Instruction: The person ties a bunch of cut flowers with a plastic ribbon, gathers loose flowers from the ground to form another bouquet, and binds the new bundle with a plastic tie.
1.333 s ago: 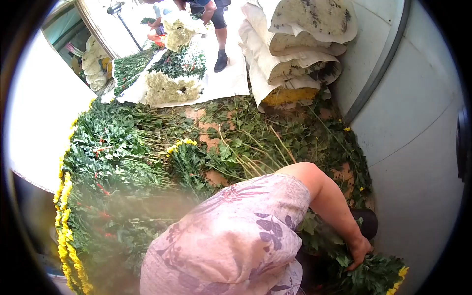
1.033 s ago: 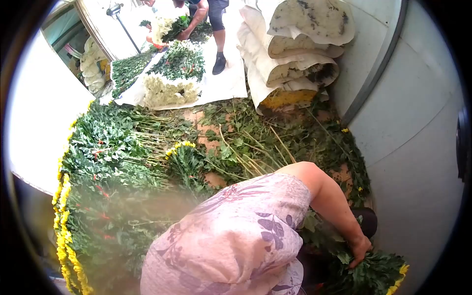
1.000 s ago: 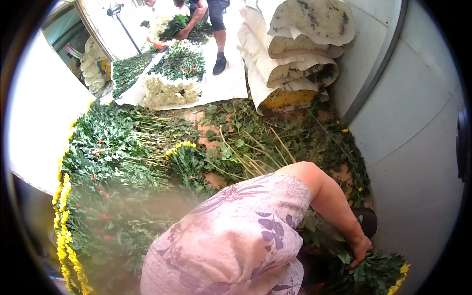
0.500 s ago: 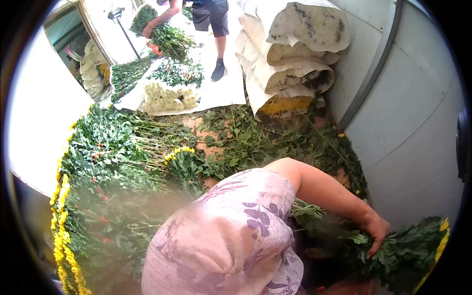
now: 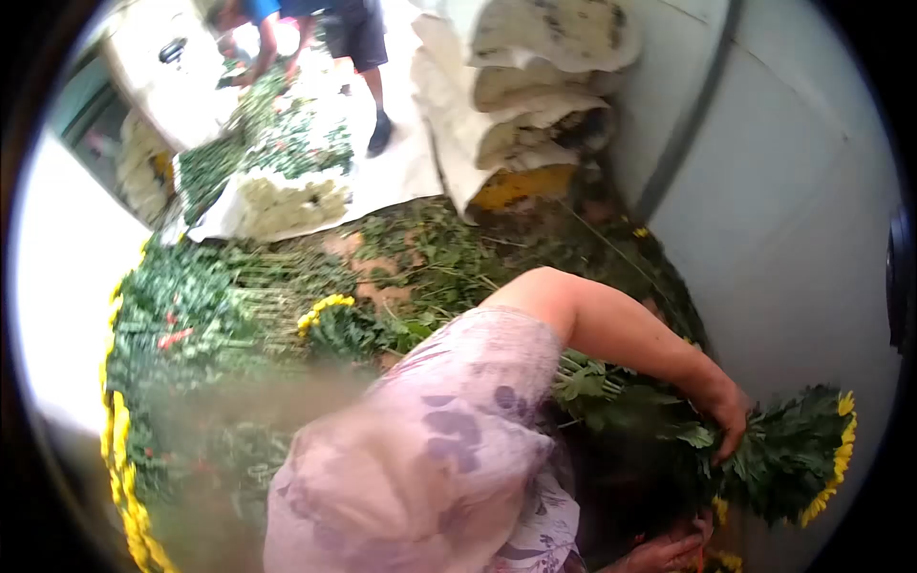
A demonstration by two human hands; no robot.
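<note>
Bunch (image 5: 791, 451) shifted, left fingers (image 5: 732, 441) holding it; right fingers (image 5: 680, 547) unclear; wrap (image 5: 455, 174) holds yellow blooms (image 5: 523, 188).

A single head-worn camera looks forward and steeply down. A patterned shirt (image 5: 449, 411) sits very close, filling the lower middle, and a bare arm (image 5: 621, 325) runs right from it to a bunch of yellow flowers (image 5: 793, 454), also near. The leaf-strewn floor (image 5: 382, 279) spreads at middle range; a co-worker (image 5: 359, 36) and a stack of white bundles (image 5: 549, 86) stand farther off, along the top. Wide, round framing darkens the corners; a wall (image 5: 793, 248) borders the right.
</note>
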